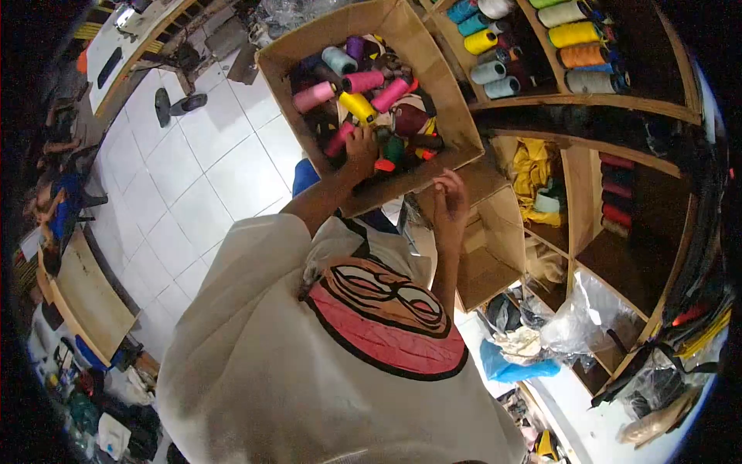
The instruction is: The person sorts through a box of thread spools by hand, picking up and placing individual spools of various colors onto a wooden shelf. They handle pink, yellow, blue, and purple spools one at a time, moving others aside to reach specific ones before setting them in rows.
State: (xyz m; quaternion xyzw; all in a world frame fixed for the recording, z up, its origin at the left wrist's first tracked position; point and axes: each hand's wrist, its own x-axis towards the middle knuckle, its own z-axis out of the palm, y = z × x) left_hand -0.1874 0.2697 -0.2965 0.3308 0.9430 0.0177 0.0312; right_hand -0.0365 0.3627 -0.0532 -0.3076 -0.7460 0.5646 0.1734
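A large cardboard box (pixel 452 100) at the top centre holds many thread cones. Among them are a yellow cone (pixel 357 108), a light pink cone (pixel 314 97), a grey-blue cone (pixel 338 60) and a purple cone (pixel 355 48). My left hand (pixel 362 147) is inside the box, its slightly bent fingers apart over the cones, beside a dark pink cone (pixel 338 140). What lies under its fingertips is hidden. At the box's near right corner, my right hand (pixel 451 195) has loosely bent fingers by the rim and holds nothing visible.
Wooden shelves (pixel 572 147) on the right carry thread cones and yellow cloth (pixel 532 174). Another cardboard box (pixel 495 247) stands below my right hand. Plastic bags (pixel 587 313) lie lower right. Slippers (pixel 178 104) rest on the tiled floor, with a table (pixel 116 54) and people at the left.
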